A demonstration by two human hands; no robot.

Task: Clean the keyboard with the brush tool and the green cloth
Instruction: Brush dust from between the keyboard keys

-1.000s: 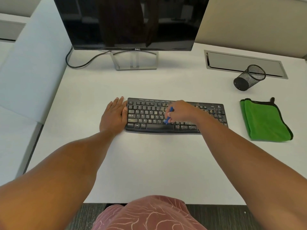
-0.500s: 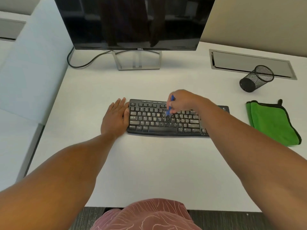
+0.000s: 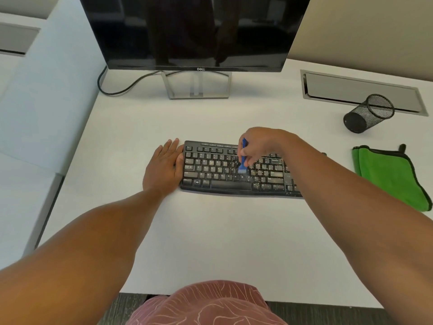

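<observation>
While the black keyboard (image 3: 225, 174) lies on the white desk (image 3: 210, 242) in front of the monitor (image 3: 194, 31), the right hand (image 3: 262, 146) pinches the blue brush tool (image 3: 243, 158), its bristles touching the middle keys. Pale crumbs cover the right keys. The left hand (image 3: 164, 170) rests flat against the keyboard's left edge, fingers straight. The green cloth (image 3: 393, 177) lies folded well to the right, near a tipped mesh cup (image 3: 367, 113).

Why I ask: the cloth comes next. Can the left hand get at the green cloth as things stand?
Probably not easily: the left hand rests at the keyboard's far end from the green cloth, and the right hand with the brush lies between.
</observation>
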